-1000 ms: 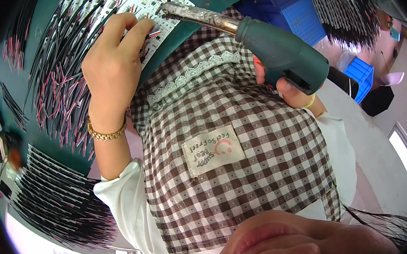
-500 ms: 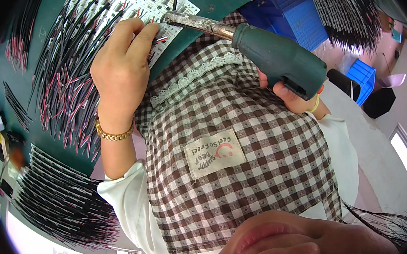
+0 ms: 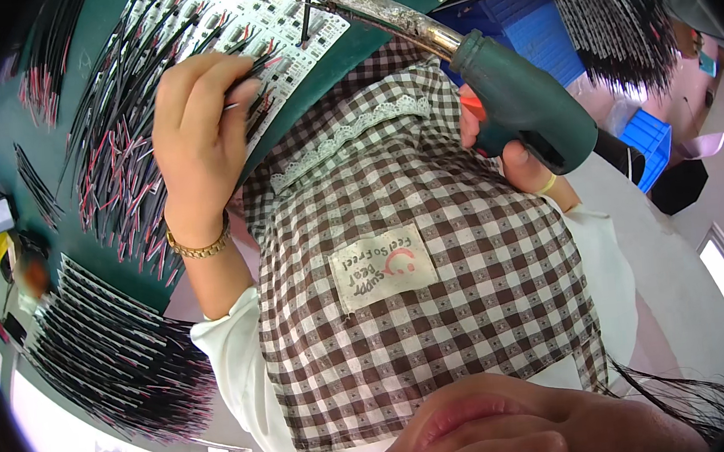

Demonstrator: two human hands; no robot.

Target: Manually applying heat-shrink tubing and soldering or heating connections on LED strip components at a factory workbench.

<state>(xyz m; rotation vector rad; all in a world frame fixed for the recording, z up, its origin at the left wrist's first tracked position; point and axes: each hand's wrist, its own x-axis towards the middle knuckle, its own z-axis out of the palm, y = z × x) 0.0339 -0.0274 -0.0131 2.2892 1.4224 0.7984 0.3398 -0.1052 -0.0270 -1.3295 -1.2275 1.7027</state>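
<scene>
My right hand (image 3: 524,164) is wrapped round the grip of a dark green soldering gun (image 3: 532,103) with a red trigger. Its stained metal barrel (image 3: 391,18) points up and left, the tip over the right edge of a white circuit board panel (image 3: 300,63). A thin black rod (image 3: 306,11) stands beside the tip. Over the panel's lower part is my left hand (image 3: 199,137), fingers curled, with a gap between thumb and index finger. Black and red wires (image 3: 128,160) with bare ends fan out from the panel, next to and partly under this hand.
A green work surface (image 3: 118,286) carries the panel. Bundles of wires lie at the far left (image 3: 51,72) and a wired stack (image 3: 119,350) at the lower left. Blue bins (image 3: 525,26) and another wired stack (image 3: 615,23) stand at right. A checked apron (image 3: 472,302) covers my front.
My left hand has drawn back left and down from the soldering tip, and its thumb and index finger have parted. The soldering gun has shifted slightly right, its tip rising away from the fingers.
</scene>
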